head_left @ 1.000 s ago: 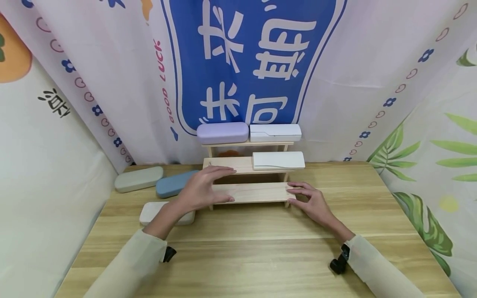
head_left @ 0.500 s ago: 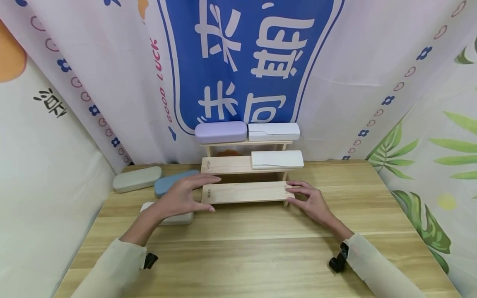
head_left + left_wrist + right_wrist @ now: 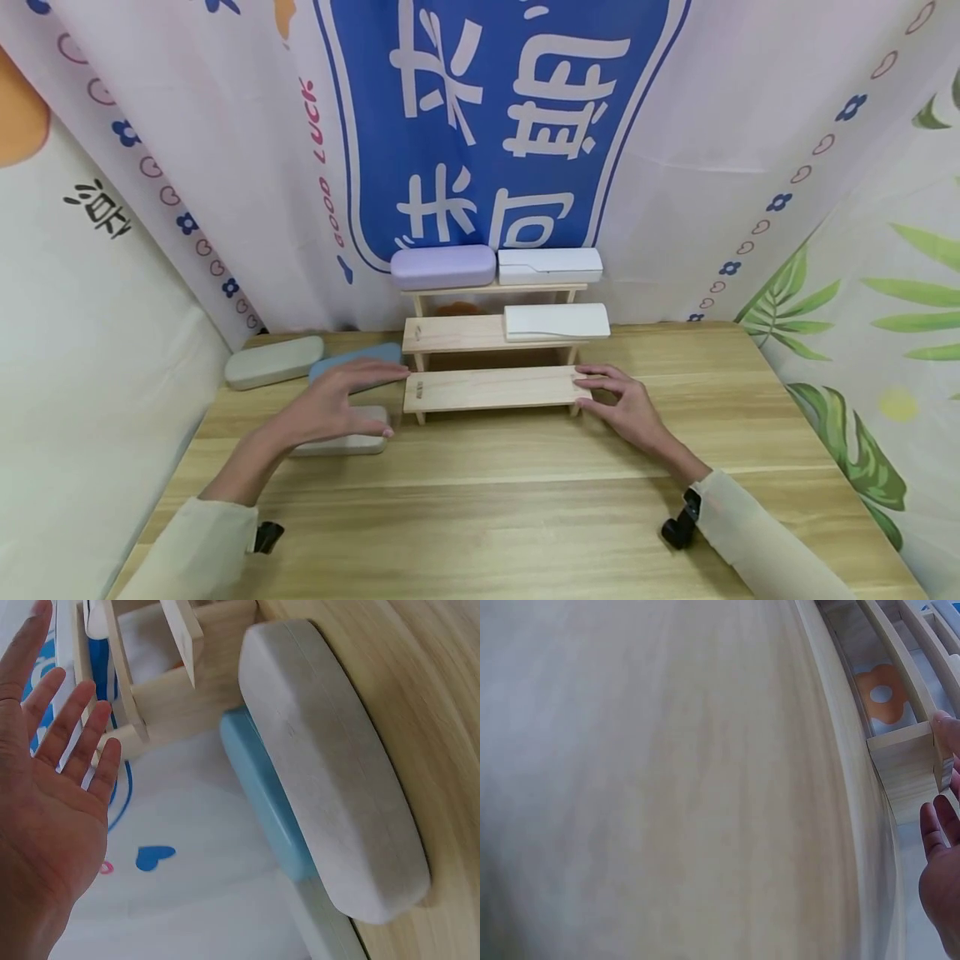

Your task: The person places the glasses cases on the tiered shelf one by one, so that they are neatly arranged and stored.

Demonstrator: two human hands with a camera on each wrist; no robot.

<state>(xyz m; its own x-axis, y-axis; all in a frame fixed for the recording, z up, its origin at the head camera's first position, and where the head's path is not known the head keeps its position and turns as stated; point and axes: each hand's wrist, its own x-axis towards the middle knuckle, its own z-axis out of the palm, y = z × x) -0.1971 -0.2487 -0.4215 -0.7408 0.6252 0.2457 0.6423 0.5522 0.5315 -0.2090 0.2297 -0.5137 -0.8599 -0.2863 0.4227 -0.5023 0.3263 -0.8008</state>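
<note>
A three-tier wooden display rack stands at the table's back edge. My right hand grips the right end of its lowest tier, thumb at the front edge and fingertips over the top. My left hand is held off the rack's left end, thumb and fingers spread with nothing between them. It partly covers an off-white glasses case and a blue glasses case. A purple glasses case and a white glasses case sit on the top tier; another white glasses case lies on the middle tier's right half.
A grey-green glasses case lies at the table's back left corner, beside the blue one. Behind the rack hangs a printed curtain. The wood-grain table extends in front of the rack.
My left hand has drawn back leftward from over the lowest tier, uncovering its left end. The right hand has stayed at the right end, and the view has shifted slightly.
</note>
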